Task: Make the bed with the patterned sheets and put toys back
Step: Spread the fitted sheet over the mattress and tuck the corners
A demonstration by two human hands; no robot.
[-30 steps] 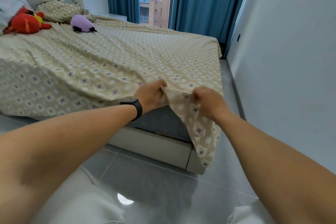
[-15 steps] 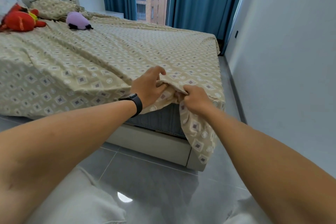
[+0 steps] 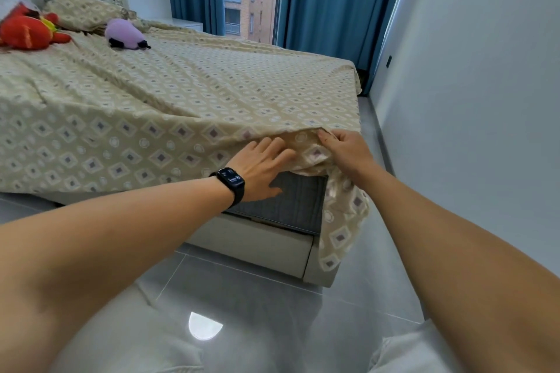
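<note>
Left hand (image 3: 260, 167) lies flat with straight fingers pinning the sheet (image 3: 181, 106) at the mattress (image 3: 291, 203) corner, while the right hand (image 3: 345, 150) beside it pinches the hem, apparently to tuck it.

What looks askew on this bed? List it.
The patterned sheet is bunched at the near corner, leaving the grey mattress side bare. The left hand presses it flat; the right hand pinches its edge. Long wrinkles cross the top.
</note>
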